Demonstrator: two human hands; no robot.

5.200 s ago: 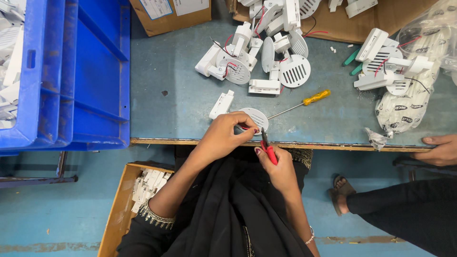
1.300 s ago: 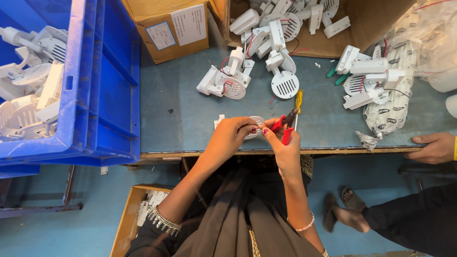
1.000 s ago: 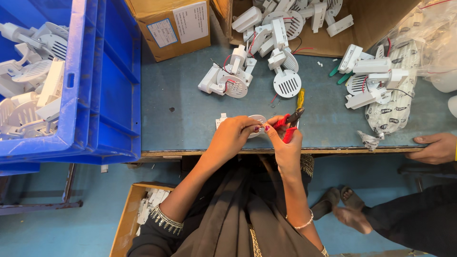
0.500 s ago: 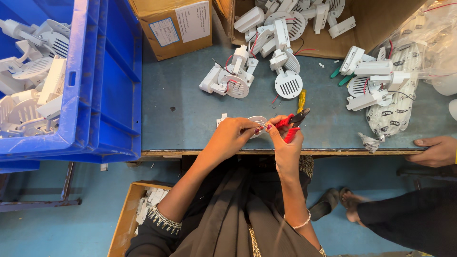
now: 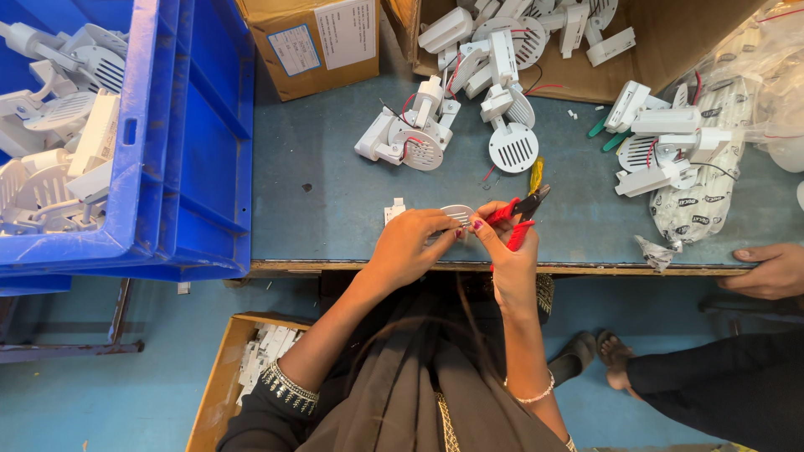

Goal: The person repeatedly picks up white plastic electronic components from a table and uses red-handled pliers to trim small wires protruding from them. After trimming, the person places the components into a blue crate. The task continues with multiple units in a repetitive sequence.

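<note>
the landmark is the front edge of the workbench [image 5: 586, 269], a grey-blue top with a worn wooden lip.

left hand [image 5: 410, 243]: fingers curled closed around a small white grilled disc [image 5: 456, 213], held just above the bench, just inside the front edge. only the far rim of the disc shows past the fingers.

right hand [image 5: 502, 243]: closed on the red handles of a pair of cutters [image 5: 517, 218]. how far the blades stand apart cannot be told.

governing relation: the disc lies to the left of the cutters, touching or nearly touching the right fingertips. the long axis of the cutters slants away from the front edge and to the right, so the nose points away from the disc, toward a yellow-handled screwdriver [image 5: 536, 174] lying farther in. the left hand has the disc; the right is beside it.

a small white clip [image 5: 394, 209] rests on the bench just left of the left hand. more white grilled fittings [image 5: 410, 138] lie farther in from the edge. a blue crate [image 5: 184, 167] overhangs the bench to the left. another person's hand [image 5: 766, 269] rests on the edge far to the right.
</note>
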